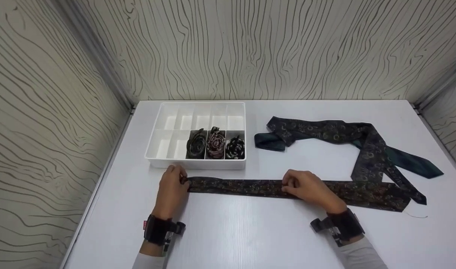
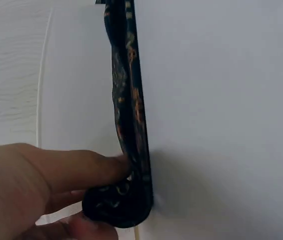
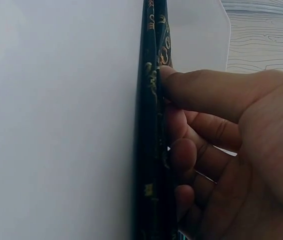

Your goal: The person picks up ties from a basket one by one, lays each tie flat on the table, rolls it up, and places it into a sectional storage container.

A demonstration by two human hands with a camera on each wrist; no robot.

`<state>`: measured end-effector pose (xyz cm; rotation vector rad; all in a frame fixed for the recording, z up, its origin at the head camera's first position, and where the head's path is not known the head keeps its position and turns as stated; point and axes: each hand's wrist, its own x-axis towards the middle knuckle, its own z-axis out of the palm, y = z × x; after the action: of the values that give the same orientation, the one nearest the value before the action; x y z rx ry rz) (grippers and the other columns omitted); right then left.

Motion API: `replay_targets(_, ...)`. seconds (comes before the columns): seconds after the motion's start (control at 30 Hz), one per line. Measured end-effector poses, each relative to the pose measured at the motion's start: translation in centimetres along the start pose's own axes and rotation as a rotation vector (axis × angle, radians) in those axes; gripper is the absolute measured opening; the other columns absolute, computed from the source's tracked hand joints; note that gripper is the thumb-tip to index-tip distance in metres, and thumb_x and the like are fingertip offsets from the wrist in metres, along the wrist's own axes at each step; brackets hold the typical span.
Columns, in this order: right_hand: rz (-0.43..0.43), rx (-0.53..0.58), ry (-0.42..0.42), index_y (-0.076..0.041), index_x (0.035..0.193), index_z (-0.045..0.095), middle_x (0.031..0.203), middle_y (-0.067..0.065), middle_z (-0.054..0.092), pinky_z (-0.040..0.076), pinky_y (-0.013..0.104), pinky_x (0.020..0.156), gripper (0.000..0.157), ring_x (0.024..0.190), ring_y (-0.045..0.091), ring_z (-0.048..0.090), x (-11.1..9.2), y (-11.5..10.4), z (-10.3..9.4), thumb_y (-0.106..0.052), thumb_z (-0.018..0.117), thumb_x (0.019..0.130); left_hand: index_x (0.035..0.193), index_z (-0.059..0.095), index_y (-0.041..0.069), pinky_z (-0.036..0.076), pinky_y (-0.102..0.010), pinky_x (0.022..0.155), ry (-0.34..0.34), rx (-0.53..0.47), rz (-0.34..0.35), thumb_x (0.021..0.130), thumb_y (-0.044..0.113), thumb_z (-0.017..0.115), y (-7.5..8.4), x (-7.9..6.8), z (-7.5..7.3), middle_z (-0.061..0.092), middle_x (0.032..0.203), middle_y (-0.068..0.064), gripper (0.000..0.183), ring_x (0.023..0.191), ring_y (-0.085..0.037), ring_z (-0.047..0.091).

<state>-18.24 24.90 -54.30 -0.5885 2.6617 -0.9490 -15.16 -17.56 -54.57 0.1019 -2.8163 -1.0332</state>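
Observation:
A dark patterned necktie [image 1: 246,187] lies stretched from left to right across the table, in front of a white divided box. At its left end my left hand [image 1: 173,190] pinches the cloth. In the left wrist view that end of the necktie [image 2: 119,202] is curled over into a small loop between thumb and fingers. Around the middle of its length my right hand [image 1: 308,186] pinches the upper edge. The right wrist view shows the thumb against the folded necktie [image 3: 154,125], with the other fingers curled behind it.
The white box [image 1: 198,163] holds three rolled neckties [image 1: 215,145] in its front right compartments. Another dark necktie [image 1: 329,130] with a green lining lies loosely bent at the back right, meeting the stretched one. Wood-patterned walls [image 1: 228,48] enclose the table.

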Motion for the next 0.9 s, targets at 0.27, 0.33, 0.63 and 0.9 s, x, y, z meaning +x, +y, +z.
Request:
replay_targets(0.27,-0.080,-0.167,0.044,-0.021,0.118,0.073,0.106,-0.006,0.062,0.055,0.036,0.082,0.033,0.096,0.013,0.062,-0.6,-1.4,0.8,-0.029,0.087,0.089,0.099,0.077,0.005,0.053,-0.038,0.080,-0.036,0.002,-0.005,0.095,0.007,0.070,0.7,-0.3,0.1,0.060,0.102,-0.010,0.008,0.090,-0.023,0.060)
replay_targets(0.33,-0.129,-0.197,0.039,-0.022,0.123,0.074,0.114,-0.005,0.062,0.056,0.041,0.089,0.039,0.104,0.016,0.062,-0.6,-1.7,1.1,-0.031,0.088,0.087,0.103,0.076,0.005,0.054,-0.042,0.081,-0.031,0.025,-0.009,0.094,0.006,0.072,0.5,-0.4,0.0,0.061,0.106,-0.013,0.010,0.093,-0.027,0.061)
replay_targets(0.63,-0.152,-0.178,0.057,-0.018,0.110,0.074,0.105,-0.005,0.063,0.051,0.034,0.082,0.022,0.097,0.013,0.053,-0.6,-1.8,0.8,-0.019,0.084,0.090,0.105,0.068,0.001,0.053,-0.038,0.074,-0.056,-0.020,-0.080,0.092,-0.002,0.069,0.1,-0.1,-0.8,0.058,0.107,-0.016,0.013,0.089,-0.025,0.061)
replay_targets(0.9,-0.127,-0.190,0.051,-0.016,0.116,0.073,0.116,-0.002,0.064,0.052,0.041,0.090,0.022,0.106,0.018,0.055,-0.8,-1.6,0.7,-0.024,0.079,0.095,0.106,0.068,0.001,0.055,-0.043,0.082,-0.019,-0.005,-0.026,0.091,-0.003,0.073,0.4,0.0,-0.3,0.062,0.105,-0.015,0.016,0.095,-0.028,0.063)
